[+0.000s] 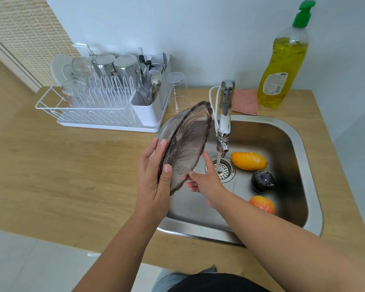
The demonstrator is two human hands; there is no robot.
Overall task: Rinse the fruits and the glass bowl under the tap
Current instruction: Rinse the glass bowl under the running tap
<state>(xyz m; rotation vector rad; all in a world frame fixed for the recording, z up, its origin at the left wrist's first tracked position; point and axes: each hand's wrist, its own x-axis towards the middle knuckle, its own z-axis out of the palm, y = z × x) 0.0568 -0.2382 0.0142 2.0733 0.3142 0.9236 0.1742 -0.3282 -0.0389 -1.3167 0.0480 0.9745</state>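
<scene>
Holding glass bowl [185,144] tilted over sink [293,131], L hand [154,182] grip clamps rim, R hand [204,182] fingertips steadying.

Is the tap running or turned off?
Running. A thin stream of water falls from the tap straight onto the drain in the sink.
</scene>
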